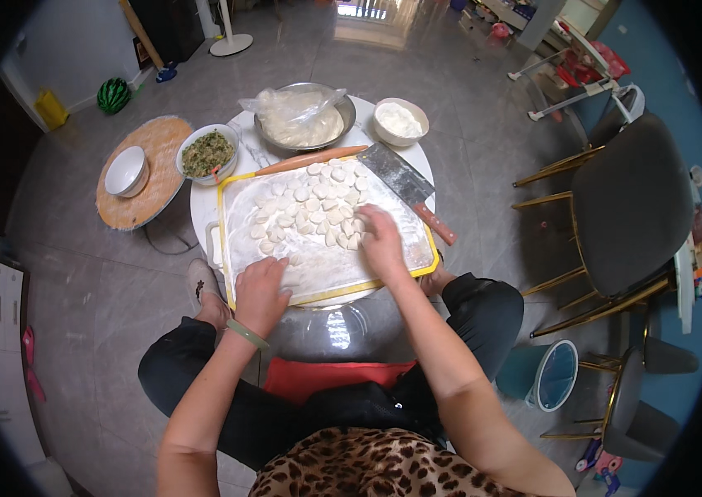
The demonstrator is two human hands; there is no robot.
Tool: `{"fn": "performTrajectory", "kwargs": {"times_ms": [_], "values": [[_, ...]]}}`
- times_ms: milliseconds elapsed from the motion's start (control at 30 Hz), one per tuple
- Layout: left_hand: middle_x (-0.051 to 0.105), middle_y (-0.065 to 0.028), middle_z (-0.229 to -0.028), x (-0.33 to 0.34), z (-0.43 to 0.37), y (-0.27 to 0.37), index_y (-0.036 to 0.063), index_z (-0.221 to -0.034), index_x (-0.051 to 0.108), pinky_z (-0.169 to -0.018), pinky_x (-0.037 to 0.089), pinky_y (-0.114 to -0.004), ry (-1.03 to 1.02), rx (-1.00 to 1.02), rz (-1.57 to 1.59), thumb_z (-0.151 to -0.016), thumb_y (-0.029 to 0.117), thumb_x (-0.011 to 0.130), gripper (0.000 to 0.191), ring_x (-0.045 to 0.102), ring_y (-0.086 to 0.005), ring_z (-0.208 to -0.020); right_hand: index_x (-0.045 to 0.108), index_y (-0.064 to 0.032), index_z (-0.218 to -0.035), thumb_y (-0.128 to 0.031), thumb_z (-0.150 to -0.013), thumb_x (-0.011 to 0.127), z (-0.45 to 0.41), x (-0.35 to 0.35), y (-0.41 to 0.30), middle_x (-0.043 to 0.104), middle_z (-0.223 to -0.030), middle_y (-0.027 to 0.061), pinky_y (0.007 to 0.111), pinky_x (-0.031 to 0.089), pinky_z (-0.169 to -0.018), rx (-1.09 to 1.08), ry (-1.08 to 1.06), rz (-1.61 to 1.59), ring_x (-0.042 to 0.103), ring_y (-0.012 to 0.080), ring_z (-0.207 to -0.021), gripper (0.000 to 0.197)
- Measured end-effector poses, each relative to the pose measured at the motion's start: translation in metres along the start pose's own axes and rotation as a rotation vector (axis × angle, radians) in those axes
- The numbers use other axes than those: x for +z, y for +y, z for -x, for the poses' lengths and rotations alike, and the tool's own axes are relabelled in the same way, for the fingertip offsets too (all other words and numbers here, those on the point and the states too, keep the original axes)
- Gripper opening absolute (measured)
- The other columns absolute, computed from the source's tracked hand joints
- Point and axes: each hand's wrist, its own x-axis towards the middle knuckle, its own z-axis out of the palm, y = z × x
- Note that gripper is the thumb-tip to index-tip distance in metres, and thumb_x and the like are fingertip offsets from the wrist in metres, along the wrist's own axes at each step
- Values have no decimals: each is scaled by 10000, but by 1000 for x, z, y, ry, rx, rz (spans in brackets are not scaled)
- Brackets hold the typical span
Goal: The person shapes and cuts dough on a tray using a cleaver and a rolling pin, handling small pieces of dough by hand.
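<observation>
Several small floured dough pieces (320, 202) lie spread over a yellow-rimmed cutting board (326, 291) on a round white table. My right hand (380, 239) is at the right edge of the pieces, fingers curled beside them; whether it grips one cannot be told. Low on the board's left side rests my left hand (262, 292), with a green bangle at the wrist; its fingertips are near a dough piece and what lies under them is hidden. A cleaver (397, 174) with a wooden handle lies across the board's upper right corner. Along the far edge is a wooden rolling pin (310, 160).
Behind the board stand a metal basin of dough (304, 124) under plastic film and a bowl of flour (399, 121). To the left are a bowl of green-flecked filling (206, 154) and a white bowl (127, 173) on a round stool. A bin (537, 376) stands at the lower right.
</observation>
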Motion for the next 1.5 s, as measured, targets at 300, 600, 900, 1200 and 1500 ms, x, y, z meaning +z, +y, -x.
{"fn": "performTrajectory", "kwargs": {"times_ms": [300,600,900,1200,1500], "values": [[595,-142,-959,21,5,-5,56,-1026,637,-828,452,-431,92,0,56,-681,31,689,350,551,-355,-933,657,-65,-930,-76,-765,617,35,-33,5,615,-1007,136,407,466,-904,218,-208,83,573,343,-998,171],[590,-120,-945,65,-28,43,66,-978,636,-810,452,-436,176,84,225,-712,32,657,269,549,-335,-917,653,-48,-1076,-32,-805,559,30,-36,5,630,-1079,138,423,459,-915,43,-153,298,564,347,-1026,287],[594,-123,-988,70,-26,65,56,-1072,625,-849,434,-437,124,84,175,-711,67,707,371,550,-329,-962,649,-43,-1096,-55,-797,606,53,-43,-21,632,-1117,139,397,439,-965,96,-318,27,556,334,-1081,302],[395,-191,-1460,54,28,72,-6,-1400,372,-1087,279,-531,-2,84,143,-815,178,670,682,358,-360,-1365,454,0,-1354,-88,-806,614,101,-29,-57,407,-1461,173,465,345,-1080,-229,-418,347,405,341,-1335,578],[361,-174,-1507,78,-22,50,19,-1415,413,-1107,222,-547,115,-29,-110,-873,426,582,698,300,-313,-1414,345,-54,-1461,-360,-849,592,57,-11,-36,297,-1542,148,486,280,-1120,-260,-523,469,287,326,-1420,727]]}}
